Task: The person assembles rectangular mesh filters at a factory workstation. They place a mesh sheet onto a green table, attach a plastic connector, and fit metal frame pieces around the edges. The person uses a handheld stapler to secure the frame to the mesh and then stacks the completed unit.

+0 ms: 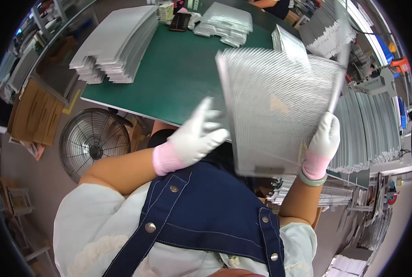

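My right hand (pixel 325 137), in a white glove with a pink cuff, grips the right edge of a silvery pleated mesh panel (pixel 261 134) that looks like an air filter. The panel is held up in front of me, tilted, over the near right part of the green table (pixel 178 69). To its left, my left hand (pixel 192 138), gloved alike, is held in the air with fingers spread and nothing in it. A small gap separates those fingers from the panel's left edge.
Flat grey-white panels (pixel 118 39) are piled on the table's left side. Silvery sheets (pixel 224 21) lie at the back, beside a dark phone-like object (pixel 180 21). More pleated panels (pixel 367 129) stand packed at right. A floor fan (pixel 94 144) is left of my arm.
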Available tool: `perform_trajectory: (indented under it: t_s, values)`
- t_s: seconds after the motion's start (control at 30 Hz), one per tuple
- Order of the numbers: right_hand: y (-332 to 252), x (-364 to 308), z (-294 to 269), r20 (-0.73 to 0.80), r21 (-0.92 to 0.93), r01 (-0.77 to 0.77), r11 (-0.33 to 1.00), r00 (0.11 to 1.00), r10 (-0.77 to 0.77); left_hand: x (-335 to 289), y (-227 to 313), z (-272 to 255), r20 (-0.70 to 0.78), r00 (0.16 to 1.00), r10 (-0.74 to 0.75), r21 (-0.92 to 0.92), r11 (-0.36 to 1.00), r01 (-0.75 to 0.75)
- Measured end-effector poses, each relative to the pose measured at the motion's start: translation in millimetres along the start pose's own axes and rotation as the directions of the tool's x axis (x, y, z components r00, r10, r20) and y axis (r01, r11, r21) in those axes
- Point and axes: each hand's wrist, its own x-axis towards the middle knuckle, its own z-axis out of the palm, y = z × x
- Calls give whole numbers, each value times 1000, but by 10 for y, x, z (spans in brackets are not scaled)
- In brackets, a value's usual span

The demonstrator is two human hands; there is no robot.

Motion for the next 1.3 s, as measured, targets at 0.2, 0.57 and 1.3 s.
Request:
perform_trajectory:
  t_s: [0.2, 0.57, 1.3]
  values:
    - [81, -671, 523, 127, 226, 42, 973, 989, -73, 670, 921, -196, -193, 588, 786, 566, 579, -587]
    - [-536, -499, -21, 842, 300, 143, 943, 425, -332, 696, 686, -518, 227, 974, 16, 958, 176, -226]
    - [-225, 37, 879, 666, -68, 858, 510, 420, -617, 529, 690, -520, 348, 919, 186, 927, 79, -367]
